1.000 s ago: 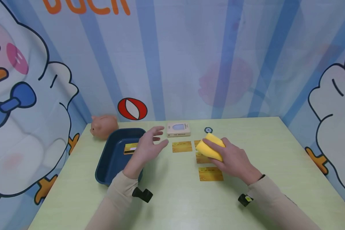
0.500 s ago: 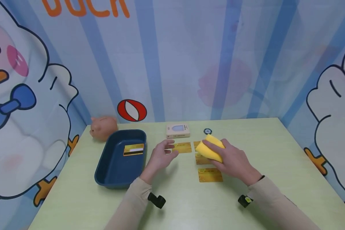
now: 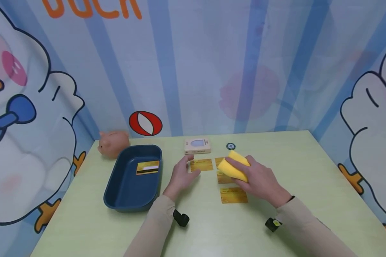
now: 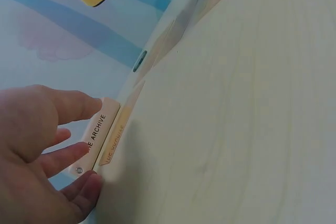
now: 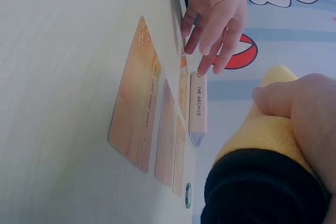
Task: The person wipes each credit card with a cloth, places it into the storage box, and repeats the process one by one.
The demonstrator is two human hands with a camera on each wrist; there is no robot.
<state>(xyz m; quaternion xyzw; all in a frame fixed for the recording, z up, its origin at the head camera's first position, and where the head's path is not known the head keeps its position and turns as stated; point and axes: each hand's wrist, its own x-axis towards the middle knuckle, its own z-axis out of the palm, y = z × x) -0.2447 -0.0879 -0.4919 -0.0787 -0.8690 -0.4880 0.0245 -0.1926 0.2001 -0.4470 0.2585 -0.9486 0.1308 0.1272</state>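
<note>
My right hand (image 3: 260, 178) grips a soft yellow thing with a fuzzy surface (image 3: 233, 167) above the cards. In the right wrist view a wide black part (image 5: 262, 187) shows at one end of it; its kind I cannot tell. Below it lie gold cards: one in front (image 3: 233, 195), another partly covered (image 3: 224, 177), and a third mostly hidden behind. Extended and slightly bent, the fingers of my left hand (image 3: 181, 176) hold nothing. They hover at the left edge of a separate gold card (image 3: 202, 165), above the table in the left wrist view.
A blue tray (image 3: 108, 194) stands at the left with a gold card (image 3: 148, 167), stripe side up, inside. Behind it is a pink piggy bank (image 3: 113, 144). Toward the back edge are a pale box (image 3: 197, 145) marked "THE ARCHIVE" and a round chip (image 3: 231, 146).
My left hand has moved right, from over the blue tray's edge to the leftmost loose card. The right hand keeps its grip on the yellow thing and stays nearly still.
</note>
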